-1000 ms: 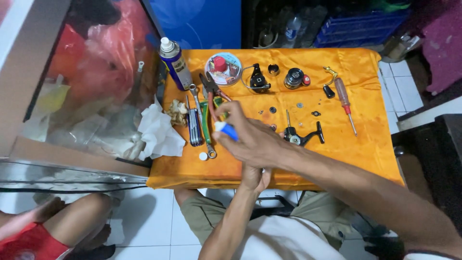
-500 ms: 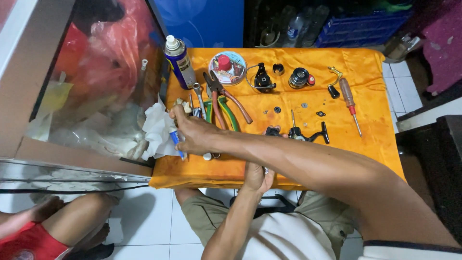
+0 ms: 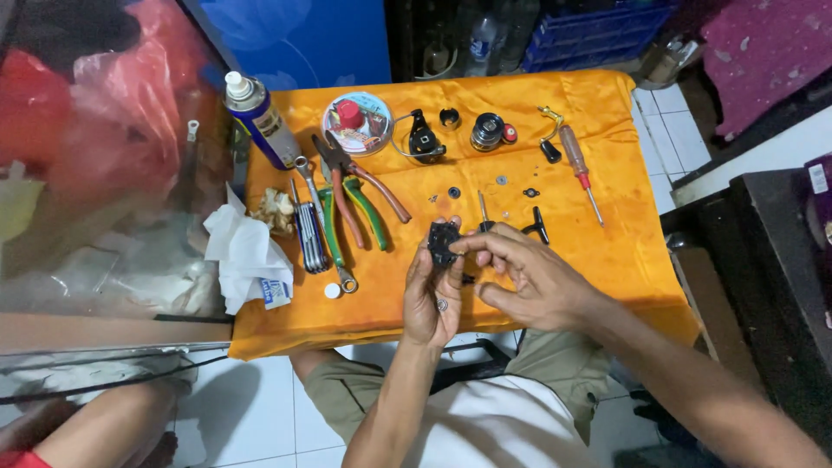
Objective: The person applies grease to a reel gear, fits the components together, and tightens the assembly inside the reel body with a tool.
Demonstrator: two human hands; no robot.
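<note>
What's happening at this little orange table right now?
A person seated at the orange-covered table holds a small black part in the left hand, while the right hand pinches its edge with the fingertips. Around them lie pliers, a screwdriver, a spray can, a round tin, crumpled tissue and several small black pieces.

Pliers [image 3: 360,204] left of hands; screwdriver [image 3: 579,166] right; spray can [image 3: 260,121] far-left on table [image 3: 607,251].

One head-worn camera looks steeply down from close above, facing the orange-draped desk [image 3: 607,251], lap at the near edge.
</note>
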